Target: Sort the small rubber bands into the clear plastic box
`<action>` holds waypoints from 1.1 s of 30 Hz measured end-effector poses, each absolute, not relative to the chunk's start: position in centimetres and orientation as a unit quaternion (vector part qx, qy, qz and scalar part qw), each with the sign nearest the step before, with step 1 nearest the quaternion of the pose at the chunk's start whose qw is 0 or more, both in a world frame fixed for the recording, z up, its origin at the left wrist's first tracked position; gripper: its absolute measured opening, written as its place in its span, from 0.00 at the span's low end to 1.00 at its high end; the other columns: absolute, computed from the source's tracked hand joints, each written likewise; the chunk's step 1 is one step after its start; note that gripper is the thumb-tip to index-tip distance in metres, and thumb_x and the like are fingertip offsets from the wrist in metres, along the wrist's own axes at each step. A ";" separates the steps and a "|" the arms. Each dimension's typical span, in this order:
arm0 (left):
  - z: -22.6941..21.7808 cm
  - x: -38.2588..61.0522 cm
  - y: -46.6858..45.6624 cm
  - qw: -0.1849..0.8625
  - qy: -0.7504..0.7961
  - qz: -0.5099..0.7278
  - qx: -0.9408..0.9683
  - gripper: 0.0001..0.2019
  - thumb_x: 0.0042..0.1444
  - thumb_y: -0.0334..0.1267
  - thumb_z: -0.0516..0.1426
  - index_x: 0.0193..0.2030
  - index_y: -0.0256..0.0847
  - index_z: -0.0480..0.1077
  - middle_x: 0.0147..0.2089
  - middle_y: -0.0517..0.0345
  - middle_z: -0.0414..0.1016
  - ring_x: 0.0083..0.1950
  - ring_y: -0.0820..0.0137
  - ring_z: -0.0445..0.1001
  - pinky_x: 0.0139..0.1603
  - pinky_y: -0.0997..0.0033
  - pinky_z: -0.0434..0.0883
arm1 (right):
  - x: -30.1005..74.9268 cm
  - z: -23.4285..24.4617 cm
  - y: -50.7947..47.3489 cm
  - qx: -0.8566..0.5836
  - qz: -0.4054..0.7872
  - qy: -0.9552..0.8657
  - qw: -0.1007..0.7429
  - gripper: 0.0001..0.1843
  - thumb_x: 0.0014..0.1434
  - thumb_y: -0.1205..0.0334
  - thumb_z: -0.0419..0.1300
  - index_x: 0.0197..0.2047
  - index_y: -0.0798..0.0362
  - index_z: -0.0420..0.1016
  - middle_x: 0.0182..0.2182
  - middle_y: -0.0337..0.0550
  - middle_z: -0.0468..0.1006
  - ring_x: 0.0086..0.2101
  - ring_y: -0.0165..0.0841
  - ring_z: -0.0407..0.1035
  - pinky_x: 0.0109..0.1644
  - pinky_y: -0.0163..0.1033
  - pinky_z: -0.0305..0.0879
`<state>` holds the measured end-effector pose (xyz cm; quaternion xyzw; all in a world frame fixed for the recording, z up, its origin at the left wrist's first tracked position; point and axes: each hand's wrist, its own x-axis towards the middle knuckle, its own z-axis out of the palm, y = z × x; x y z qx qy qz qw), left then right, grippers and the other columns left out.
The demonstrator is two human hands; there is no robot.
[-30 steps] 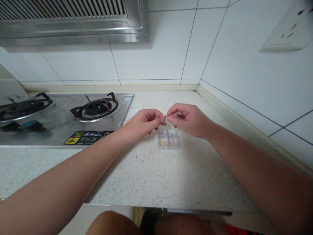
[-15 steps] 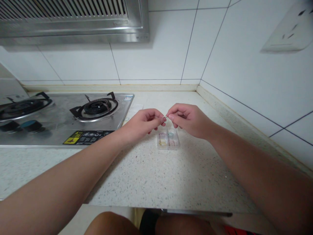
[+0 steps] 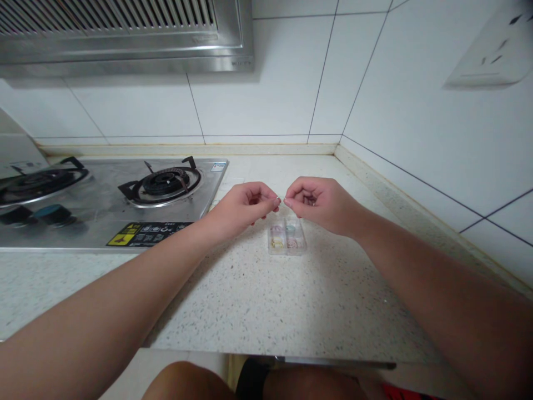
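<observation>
Head view: thumb and index of the left hand [image 3: 250,205] are pinched on a small pale piece [image 3: 278,198], long axis unreadable. It points toward the right hand [image 3: 317,203], narrow gap; right thumb and index look together, contents unclear. Both forearms angle inward, 2 hands above the counter [image 3: 266,311], clear box [image 3: 286,254] just below.

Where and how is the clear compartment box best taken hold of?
Probably by the left and right walls of the clear compartment box, from the near side: it lies flat on the counter, straight-sided, its near end uncovered.
</observation>
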<state>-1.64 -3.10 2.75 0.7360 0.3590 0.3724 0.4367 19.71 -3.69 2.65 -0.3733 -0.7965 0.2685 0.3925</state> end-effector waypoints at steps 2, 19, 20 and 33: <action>2.7 -1.7 -3.1 0.435 0.356 0.371 0.739 0.07 0.58 0.39 0.61 0.36 0.37 0.74 0.31 0.60 0.75 0.26 0.79 0.65 0.25 0.78 0.63 | 19.7 2.6 -3.7 -0.370 0.275 -0.795 0.395 0.07 0.60 0.60 0.64 0.34 0.54 0.74 0.21 0.34 0.68 0.22 0.24 0.58 0.24 0.33 0.52; 2.7 -1.7 -3.1 0.426 0.354 0.386 0.738 0.11 0.56 0.43 0.64 0.34 0.37 0.72 0.28 0.62 0.70 0.25 0.78 0.63 0.25 0.77 0.60 | 19.5 2.9 -3.8 -0.367 0.295 -0.785 0.402 0.10 0.59 0.57 0.66 0.33 0.54 0.72 0.21 0.34 0.68 0.21 0.24 0.58 0.23 0.32 0.53; 2.7 -1.7 -3.1 0.426 0.354 0.389 0.736 0.11 0.55 0.43 0.65 0.34 0.37 0.72 0.27 0.62 0.70 0.26 0.78 0.63 0.25 0.77 0.60 | 19.5 2.9 -3.8 -0.367 0.293 -0.785 0.404 0.10 0.59 0.57 0.66 0.33 0.54 0.72 0.21 0.34 0.68 0.21 0.24 0.58 0.23 0.32 0.53; 2.7 -1.8 -3.0 0.413 0.352 0.387 0.745 0.10 0.55 0.41 0.65 0.33 0.37 0.74 0.26 0.62 0.70 0.25 0.78 0.63 0.25 0.76 0.60 | 19.6 2.7 -3.8 -0.370 0.296 -0.785 0.400 0.11 0.60 0.56 0.66 0.34 0.55 0.74 0.21 0.35 0.69 0.22 0.24 0.58 0.23 0.33 0.53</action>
